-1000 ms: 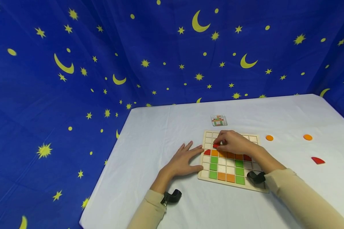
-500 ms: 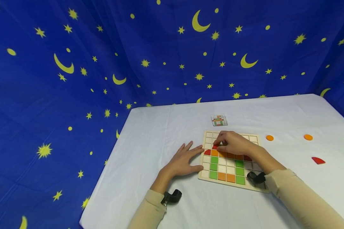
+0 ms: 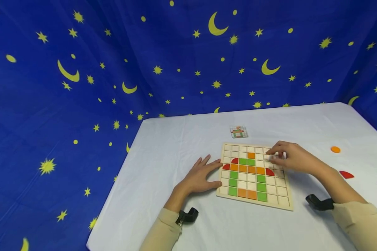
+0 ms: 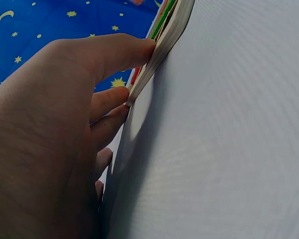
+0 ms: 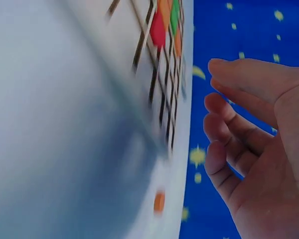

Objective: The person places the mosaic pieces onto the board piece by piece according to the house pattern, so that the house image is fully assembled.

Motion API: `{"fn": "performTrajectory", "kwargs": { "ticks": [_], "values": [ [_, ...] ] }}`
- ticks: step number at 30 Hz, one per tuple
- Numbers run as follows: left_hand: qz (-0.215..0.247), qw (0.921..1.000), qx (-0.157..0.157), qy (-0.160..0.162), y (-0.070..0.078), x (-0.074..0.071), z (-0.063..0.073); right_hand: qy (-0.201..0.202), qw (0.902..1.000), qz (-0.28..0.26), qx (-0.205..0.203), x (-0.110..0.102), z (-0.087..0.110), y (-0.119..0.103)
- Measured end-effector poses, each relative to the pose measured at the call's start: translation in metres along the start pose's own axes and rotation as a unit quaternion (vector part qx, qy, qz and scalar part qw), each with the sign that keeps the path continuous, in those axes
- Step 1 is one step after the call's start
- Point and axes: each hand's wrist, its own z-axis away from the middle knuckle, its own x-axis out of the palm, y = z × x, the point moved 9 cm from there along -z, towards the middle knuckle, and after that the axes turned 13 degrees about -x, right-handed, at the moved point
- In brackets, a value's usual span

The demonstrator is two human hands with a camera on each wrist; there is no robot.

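A wooden grid board lies on the white table, with green, orange and red pieces in its cells. My left hand rests spread on the cloth, its thumb and index finger touching the board's left edge; the left wrist view shows the thumb against that edge. Over the board's right part hovers my right hand, fingers bent and holding nothing. A red quarter-circle piece sits in a cell left of two green squares. In the right wrist view an orange disc lies beyond the board.
Behind the board is a small pattern card. To the right lie an orange disc and a red quarter-circle piece. A blue curtain with moons and stars hangs around the table.
My right hand has let go of the red quarter-circle piece, leaving it in the board, and moved right. It uncovers the upper cells and hides the nearer orange disc. The left hand stays put.
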Motion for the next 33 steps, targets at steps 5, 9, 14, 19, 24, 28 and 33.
{"fn": "performTrajectory", "kwargs": {
  "ticks": [5,9,14,19,24,28,33],
  "values": [
    [-0.002,1.0,0.003,0.004,-0.001,0.0,0.001,0.013,0.9991,0.032,0.024,-0.021,0.04,0.022],
    [-0.003,1.0,0.005,0.005,-0.001,0.0,0.0,0.022,0.9971,0.056,0.047,-0.033,0.071,0.04],
    [-0.001,1.0,0.004,0.004,-0.001,0.001,0.0,0.014,0.993,0.071,0.094,-0.036,0.106,0.066],
    [-0.005,1.0,0.006,0.006,-0.001,0.001,0.0,0.0,0.9879,0.083,0.131,-0.038,0.136,0.088],
    [-0.004,0.9999,0.008,0.009,-0.001,0.0,0.0,-0.019,0.9848,0.077,0.155,-0.039,0.157,0.103],
    [-0.002,0.9999,0.009,0.011,-0.001,-0.001,0.0,-0.025,0.9836,0.09,0.154,-0.041,0.167,0.108],
    [-0.004,0.9999,0.008,0.009,-0.002,0.001,-0.001,-0.027,0.9796,0.113,0.164,-0.041,0.176,0.117]
  ]
}}
